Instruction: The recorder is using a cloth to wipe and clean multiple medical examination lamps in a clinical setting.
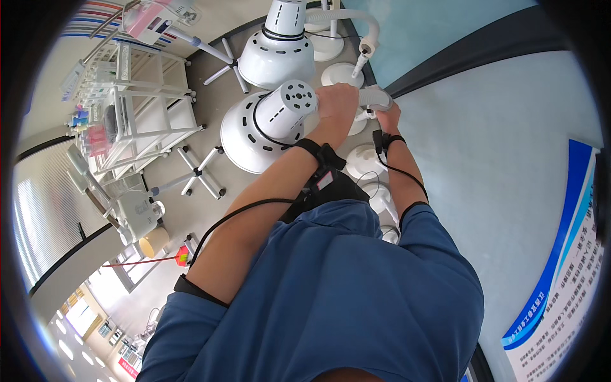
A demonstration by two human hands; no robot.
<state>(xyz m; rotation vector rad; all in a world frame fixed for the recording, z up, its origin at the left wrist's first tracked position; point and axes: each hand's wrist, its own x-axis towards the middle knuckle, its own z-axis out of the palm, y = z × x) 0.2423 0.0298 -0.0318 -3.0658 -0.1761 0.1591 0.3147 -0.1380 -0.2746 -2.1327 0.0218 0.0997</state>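
Before me is a white metal lamp [272, 131] with a vented, bell-shaped shade and a ribbed flexible neck [374, 98]. My left hand [338, 106] is closed around the neck just behind the lamp's head; the part inside my fist is hidden. Farther along, my right hand [389, 116] grips the neck's bent end near a white stand joint [366, 114]. Its fingers are partly hidden. Black straps with cables circle both wrists. A second white lamp [278, 59] of the same kind stands just beyond.
Several round white stand bases [366, 160] line the floor along the pale blue wall [468, 143] at right. White wheeled trolleys [148, 110] and wheeled stands [198, 172] are on the left. A printed wall poster [558, 286] hangs at right.
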